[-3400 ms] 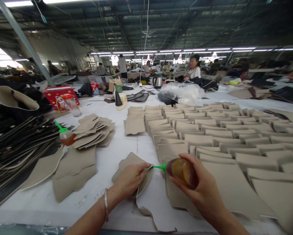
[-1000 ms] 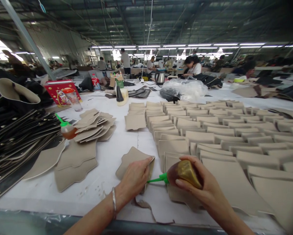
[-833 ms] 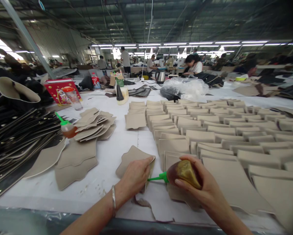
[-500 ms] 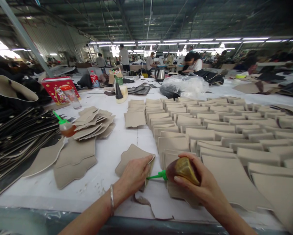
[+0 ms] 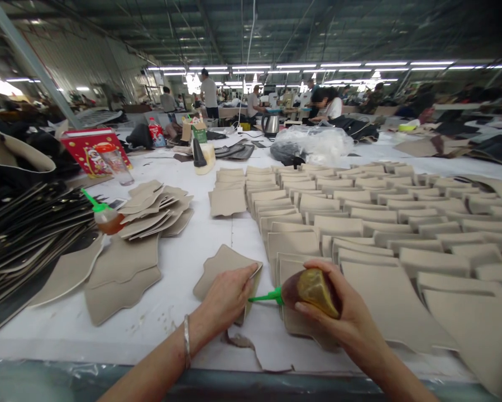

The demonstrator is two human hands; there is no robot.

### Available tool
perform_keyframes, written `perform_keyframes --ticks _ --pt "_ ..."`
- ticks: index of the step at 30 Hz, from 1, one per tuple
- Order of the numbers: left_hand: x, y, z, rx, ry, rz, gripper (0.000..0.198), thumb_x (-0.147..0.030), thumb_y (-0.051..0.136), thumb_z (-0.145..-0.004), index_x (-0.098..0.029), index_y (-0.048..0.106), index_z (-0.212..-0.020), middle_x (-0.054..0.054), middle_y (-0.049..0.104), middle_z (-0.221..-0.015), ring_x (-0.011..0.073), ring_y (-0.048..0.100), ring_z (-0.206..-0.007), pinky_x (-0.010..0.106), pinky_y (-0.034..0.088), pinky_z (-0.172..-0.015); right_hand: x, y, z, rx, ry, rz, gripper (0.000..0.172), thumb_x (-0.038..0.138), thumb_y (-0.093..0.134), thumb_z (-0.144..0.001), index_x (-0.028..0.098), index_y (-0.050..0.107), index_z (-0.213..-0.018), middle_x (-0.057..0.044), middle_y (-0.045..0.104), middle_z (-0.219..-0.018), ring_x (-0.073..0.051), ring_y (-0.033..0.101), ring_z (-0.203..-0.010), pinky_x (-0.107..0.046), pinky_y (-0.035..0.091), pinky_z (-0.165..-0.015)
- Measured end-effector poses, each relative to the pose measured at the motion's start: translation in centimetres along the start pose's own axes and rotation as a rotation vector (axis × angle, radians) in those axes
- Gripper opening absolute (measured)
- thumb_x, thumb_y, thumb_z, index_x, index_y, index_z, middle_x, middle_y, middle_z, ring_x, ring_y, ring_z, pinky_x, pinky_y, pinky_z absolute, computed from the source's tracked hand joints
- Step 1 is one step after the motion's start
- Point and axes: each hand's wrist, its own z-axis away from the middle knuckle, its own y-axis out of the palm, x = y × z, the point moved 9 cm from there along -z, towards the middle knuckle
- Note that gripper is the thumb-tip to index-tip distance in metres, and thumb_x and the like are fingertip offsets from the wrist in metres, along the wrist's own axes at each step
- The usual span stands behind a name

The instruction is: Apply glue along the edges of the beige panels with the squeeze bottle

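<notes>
My left hand (image 5: 229,291) grips a beige leather-like piece (image 5: 217,269) near its right corner, forefinger along the top and thumb hidden. The right edge of this piece turns down toward the table. In my right hand (image 5: 346,312) is a squeeze bottle (image 5: 313,291) of brownish liquid, tipped on its side. Its green nozzle (image 5: 265,296) points left, with the tip at the piece's right edge just beside my left fingers; whether it touches cannot be made out. Under the bottle and my right hand lie more beige pieces (image 5: 293,245), overlapping in rows.
Beige pieces lie loose (image 5: 123,285) and in a pile (image 5: 158,209) on the left, beside a second green-tipped bottle (image 5: 108,219). Black strips (image 5: 28,240) are heaped far left. A kettle (image 5: 270,124) and clear plastic (image 5: 318,142) stand behind; people work in the background.
The whole view has shifted slightly, so things appear a little further left. The nozzle tip has crept slightly up along the piece's edge; both hands keep their hold.
</notes>
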Motion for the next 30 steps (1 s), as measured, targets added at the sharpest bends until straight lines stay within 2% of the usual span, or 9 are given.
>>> perform_keyframes --ticks 4,7,11,16,18,21,23,26,30 --pt "0.1 0.1 0.0 0.004 0.001 -0.008 0.041 -0.020 0.037 -0.093 -0.021 0.054 -0.130 0.006 0.062 -0.126 0.0241 0.059 -0.115 0.039 0.045 -0.101 -0.5 0.9 -0.1 0.084 0.044 -0.049 0.051 0.043 0.071 -0.081 0.024 0.046 -0.121 0.000 0.053 -0.112 -0.017 0.055 -0.094 -0.021 0.043 -0.082" --pt "0.1 0.1 0.0 0.005 -0.002 -0.004 0.042 -0.021 0.036 -0.093 -0.021 0.054 -0.131 0.006 0.062 -0.126 0.0238 0.059 -0.115 0.039 0.045 -0.101 -0.8 -0.2 -0.9 -0.018 0.038 0.009 0.051 0.044 0.071 -0.081 0.025 0.046 -0.121 0.000 0.055 -0.104 -0.017 0.056 -0.088 -0.024 0.043 -0.078" --pt "0.1 0.0 0.0 0.008 -0.014 -0.001 0.041 -0.021 0.037 -0.092 -0.022 0.056 -0.128 0.005 0.063 -0.125 0.0247 0.059 -0.114 0.040 0.045 -0.100 -0.6 -1.4 -1.5 -0.131 -0.013 0.109 0.051 0.045 0.072 -0.079 0.025 0.048 -0.120 0.000 0.055 -0.104 -0.018 0.055 -0.089 -0.026 0.042 -0.079" --pt "0.2 0.0 -0.1 0.020 -0.012 0.008 0.041 -0.022 0.036 -0.093 -0.021 0.056 -0.129 0.005 0.063 -0.125 0.0236 0.059 -0.115 0.038 0.044 -0.101 -0.9 -0.3 -1.3 0.001 0.029 0.016 0.051 0.045 0.071 -0.081 0.025 0.047 -0.121 -0.001 0.055 -0.111 -0.020 0.055 -0.095 -0.027 0.043 -0.082" --pt "0.1 0.0 -0.1 0.026 -0.008 0.004 0.041 -0.022 0.036 -0.093 -0.022 0.055 -0.130 0.005 0.063 -0.124 0.0238 0.060 -0.114 0.037 0.045 -0.100 -0.9 -0.7 -1.6 -0.031 0.012 0.066 0.051 0.045 0.071 -0.081 0.024 0.047 -0.120 -0.002 0.056 -0.108 -0.021 0.056 -0.093 -0.029 0.043 -0.083" --pt "0.1 0.0 -0.2 0.032 -0.017 -0.006 0.041 -0.022 0.036 -0.093 -0.023 0.056 -0.129 0.005 0.065 -0.121 0.0252 0.061 -0.111 0.038 0.047 -0.095 0.0 -1.9 -2.2 -0.142 -0.090 0.210 0.050 0.045 0.072 -0.081 0.023 0.049 -0.120 -0.003 0.056 -0.109 -0.022 0.055 -0.094 -0.031 0.042 -0.086" --pt "0.1 0.0 -0.3 0.035 -0.022 -0.004 0.041 -0.022 0.035 -0.093 -0.024 0.057 -0.128 0.005 0.066 -0.119 0.0256 0.062 -0.109 0.039 0.047 -0.094 0.8 -2.1 -2.2 -0.172 -0.163 0.274 0.048 0.044 0.071 -0.082 0.023 0.049 -0.120 -0.004 0.055 -0.111 -0.023 0.054 -0.097 -0.032 0.041 -0.088" --pt "0.2 -0.1 -0.3 0.039 -0.027 0.003 0.041 -0.022 0.036 -0.092 -0.024 0.057 -0.127 0.005 0.066 -0.120 0.0255 0.062 -0.110 0.038 0.046 -0.095 1.5 -1.8 -1.7 -0.151 -0.200 0.301 0.045 0.041 0.070 -0.084 0.024 0.048 -0.120 -0.004 0.054 -0.114 -0.023 0.054 -0.099 -0.031 0.042 -0.088" --pt "0.2 -0.2 -0.3 0.032 -0.023 0.013 0.041 -0.021 0.037 -0.092 -0.022 0.058 -0.127 0.006 0.065 -0.121 0.0251 0.060 -0.112 0.038 0.045 -0.098 1.3 -1.3 -1.4 -0.108 -0.147 0.273 0.046 0.042 0.070 -0.084 0.026 0.047 -0.121 -0.002 0.054 -0.115 -0.022 0.054 -0.099 -0.030 0.041 -0.089"
